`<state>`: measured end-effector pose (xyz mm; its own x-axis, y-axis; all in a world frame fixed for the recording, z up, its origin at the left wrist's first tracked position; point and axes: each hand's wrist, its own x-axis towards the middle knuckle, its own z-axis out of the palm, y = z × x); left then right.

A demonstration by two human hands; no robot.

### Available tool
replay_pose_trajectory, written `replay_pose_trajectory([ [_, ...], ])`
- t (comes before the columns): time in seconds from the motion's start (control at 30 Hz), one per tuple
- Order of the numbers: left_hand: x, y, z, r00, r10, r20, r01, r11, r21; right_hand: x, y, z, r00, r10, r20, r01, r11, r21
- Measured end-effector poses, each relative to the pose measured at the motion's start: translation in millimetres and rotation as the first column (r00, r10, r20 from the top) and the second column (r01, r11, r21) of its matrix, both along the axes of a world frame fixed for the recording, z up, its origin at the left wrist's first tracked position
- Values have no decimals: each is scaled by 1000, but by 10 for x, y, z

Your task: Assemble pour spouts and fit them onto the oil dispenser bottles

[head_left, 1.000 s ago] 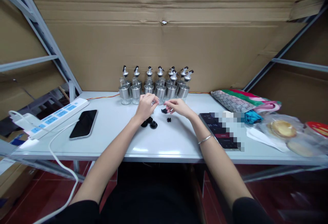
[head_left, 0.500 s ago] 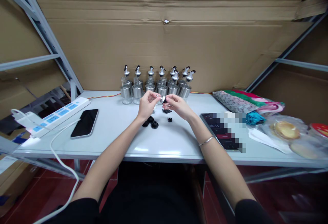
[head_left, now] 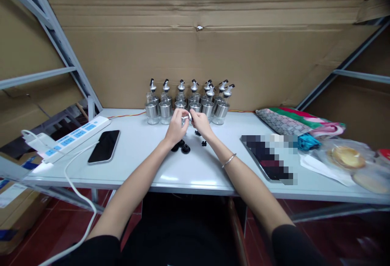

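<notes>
My left hand (head_left: 176, 126) and my right hand (head_left: 199, 122) meet above the white table (head_left: 146, 164), both pinching a small silver pourer spout (head_left: 186, 116) between the fingertips. Just below the hands lie black round stoppers (head_left: 183, 147) and a few small black bits (head_left: 202, 142) on the table. Behind the hands stands a row of several glass bottles with silver bands and pourer tops (head_left: 189, 102), against the cardboard wall.
A black phone (head_left: 104, 146) lies left of the hands, beside a white power strip (head_left: 68, 139) with a cable hanging off the front edge. To the right are a dark tablet (head_left: 268, 160), a patterned pouch (head_left: 283, 122) and bagged pastries (head_left: 347, 158).
My right hand lifted from the table with a small part and moved left to meet my left hand; both hands rose slightly toward the bottles.
</notes>
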<state>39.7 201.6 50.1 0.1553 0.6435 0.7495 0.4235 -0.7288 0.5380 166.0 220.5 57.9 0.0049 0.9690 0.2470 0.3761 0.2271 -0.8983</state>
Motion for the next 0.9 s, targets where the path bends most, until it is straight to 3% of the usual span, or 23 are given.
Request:
replay_pose_trajectory([
  [0.13,18,-41,-21,977,-57,-205,73,995,70,111,-42,-40,998,-61,24,60,997,39],
  [0.47,-109,58,50,983,-69,-170,74,997,25,39,-125,-47,985,169,-21,-168,984,64],
  [0.9,-142,97,25,972,-100,-212,123,988,95,16,-110,-45,953,158,-257,-140,986,89],
])
